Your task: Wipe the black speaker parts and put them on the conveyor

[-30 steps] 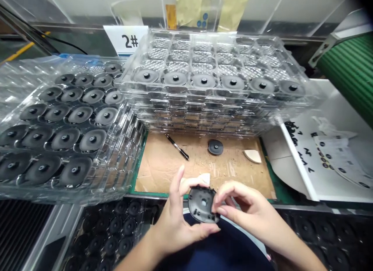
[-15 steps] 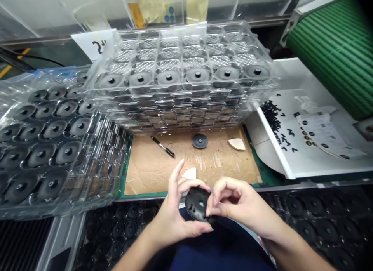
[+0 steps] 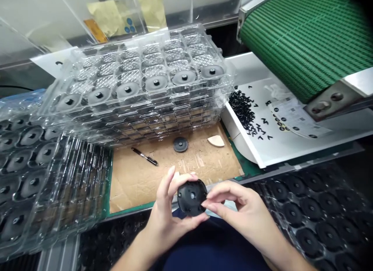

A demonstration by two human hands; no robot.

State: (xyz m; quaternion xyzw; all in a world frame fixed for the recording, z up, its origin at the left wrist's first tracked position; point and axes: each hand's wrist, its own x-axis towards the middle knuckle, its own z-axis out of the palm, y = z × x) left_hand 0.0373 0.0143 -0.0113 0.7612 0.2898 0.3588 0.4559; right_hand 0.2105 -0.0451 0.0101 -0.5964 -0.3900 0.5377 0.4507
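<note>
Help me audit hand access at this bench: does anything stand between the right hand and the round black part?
Nothing visible does: the right hand has its fingers at the edge of the round black part, held in the left hand.

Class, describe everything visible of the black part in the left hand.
The black part is a rounded, plastic-looking disc with a pale central spot and blurred rim details. It faces the camera, held by its rim in the left hand above dark blue clothing; the right hand meets its right edge.
</note>
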